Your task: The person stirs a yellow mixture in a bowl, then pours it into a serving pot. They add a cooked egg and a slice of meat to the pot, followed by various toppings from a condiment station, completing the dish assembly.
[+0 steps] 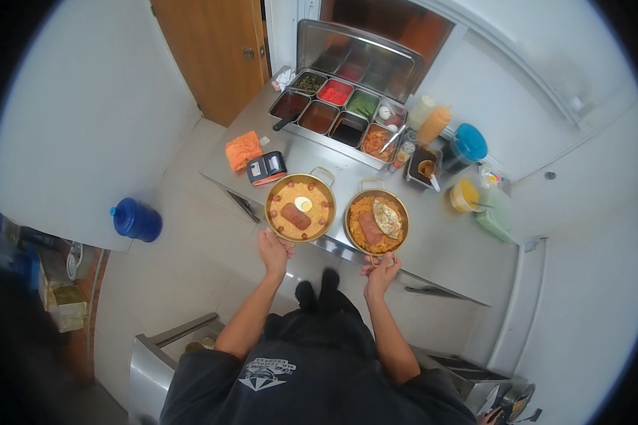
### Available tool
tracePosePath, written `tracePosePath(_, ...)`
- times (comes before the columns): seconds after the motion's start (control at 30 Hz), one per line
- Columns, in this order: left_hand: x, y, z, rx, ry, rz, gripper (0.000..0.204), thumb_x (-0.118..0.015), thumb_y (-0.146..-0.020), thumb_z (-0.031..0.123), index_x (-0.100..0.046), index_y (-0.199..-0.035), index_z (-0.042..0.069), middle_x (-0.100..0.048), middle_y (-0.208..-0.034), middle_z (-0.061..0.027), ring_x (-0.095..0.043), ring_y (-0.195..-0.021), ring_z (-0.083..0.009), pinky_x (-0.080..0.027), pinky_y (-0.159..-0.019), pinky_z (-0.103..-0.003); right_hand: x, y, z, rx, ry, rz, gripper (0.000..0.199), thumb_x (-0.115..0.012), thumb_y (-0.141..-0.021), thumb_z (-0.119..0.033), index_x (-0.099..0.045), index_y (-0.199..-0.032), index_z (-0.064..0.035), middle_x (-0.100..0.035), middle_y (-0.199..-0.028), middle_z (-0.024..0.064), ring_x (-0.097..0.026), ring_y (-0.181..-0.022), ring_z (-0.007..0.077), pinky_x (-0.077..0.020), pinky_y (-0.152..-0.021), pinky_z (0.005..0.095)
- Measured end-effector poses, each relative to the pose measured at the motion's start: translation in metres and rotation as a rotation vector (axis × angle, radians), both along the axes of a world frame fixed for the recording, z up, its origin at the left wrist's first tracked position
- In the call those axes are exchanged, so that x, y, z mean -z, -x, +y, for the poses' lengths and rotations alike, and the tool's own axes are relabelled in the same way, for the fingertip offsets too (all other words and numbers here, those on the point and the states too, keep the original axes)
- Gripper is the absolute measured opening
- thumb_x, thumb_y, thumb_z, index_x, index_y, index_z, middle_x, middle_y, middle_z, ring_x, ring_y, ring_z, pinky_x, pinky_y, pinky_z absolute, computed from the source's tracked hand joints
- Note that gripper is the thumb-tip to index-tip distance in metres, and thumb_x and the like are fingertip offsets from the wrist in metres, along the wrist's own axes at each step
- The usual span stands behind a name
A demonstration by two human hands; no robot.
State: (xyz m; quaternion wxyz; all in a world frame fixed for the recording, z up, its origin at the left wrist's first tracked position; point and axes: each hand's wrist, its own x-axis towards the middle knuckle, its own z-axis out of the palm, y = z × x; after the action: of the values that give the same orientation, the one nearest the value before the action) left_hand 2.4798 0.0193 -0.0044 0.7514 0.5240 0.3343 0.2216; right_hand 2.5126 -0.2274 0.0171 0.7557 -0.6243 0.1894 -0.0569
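Head view: left hand (272, 252) grips the near rim of the left gold pan (300, 207); right hand (381, 273) closes on the near handle of the right gold pan (376, 222). Both pans rest level at the steel counter (446, 241) edge, contents upright, below the condiment tray (340, 113).

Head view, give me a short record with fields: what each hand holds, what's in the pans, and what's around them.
left hand: grips handle of left pan
right hand: grips handle of right pan
left pan food: noodles, meat slice, egg
right pan food: noodles, meat slice, pale flat topping
surface: steel counter
behind pans: tray of topping bins, orange cloth, sauce bottles
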Motion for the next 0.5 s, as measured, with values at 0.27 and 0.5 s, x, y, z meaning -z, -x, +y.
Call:
tracePosePath(0.27, 0.041, -0.023, -0.004, 0.053, 0.021, -0.072, 0.031, -0.033, -0.112, 0.033, -0.039, -0.107, 0.003, -0.06, -0.077, -0.0132, -0.062, -0.051, -0.0199, -0.049, -0.041, -0.028, 0.033, 0.022, 0.005, -0.302, -0.064, 0.095, 0.044, -0.056, -0.105, -0.025, -0.027, -0.13, -0.0042, -0.064, -0.091, 0.0198, -0.065, -0.062, 0.0187, -0.0568, -0.052, 0.0308)
tracePosePath(0.5, 0.054, -0.036, -0.008, 0.262, 0.127, -0.104, 0.036, -0.034, -0.111, 0.039, -0.035, -0.117, 0.004, -0.065, -0.095, -0.0214, -0.067, -0.064, -0.0245, -0.058, -0.057, -0.032, 0.047, 0.01, 0.0, -0.381, 0.05, 0.18, 0.05, -0.059, -0.103, -0.026, -0.025, -0.131, -0.0028, -0.064, -0.091, 0.019, -0.065, -0.063, 0.0183, -0.057, -0.053, 0.0308)
